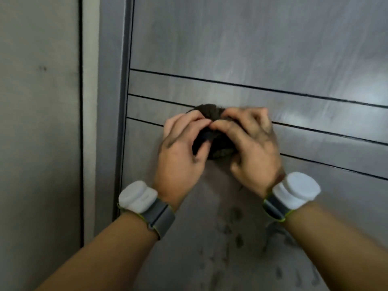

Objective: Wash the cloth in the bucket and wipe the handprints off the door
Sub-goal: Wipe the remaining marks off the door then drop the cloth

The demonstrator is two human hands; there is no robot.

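Evidently mid-wipe, both hands' fingers (189, 122) clamped on dark cloth (210, 114) against door (252, 49), smudged handprints (237, 238) below fingers remained.

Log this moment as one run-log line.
left hand: grips cloth | right hand: grips cloth | cloth: bunched, at door | handprints: below, unwiped

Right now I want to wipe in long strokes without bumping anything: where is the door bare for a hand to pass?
The wide panel above the top groove is bare, and so are the strips to the right of the hands. The middle is crowded: left hand and right hand bunch the dark cloth. Below them, the smudges lie between the forearms.
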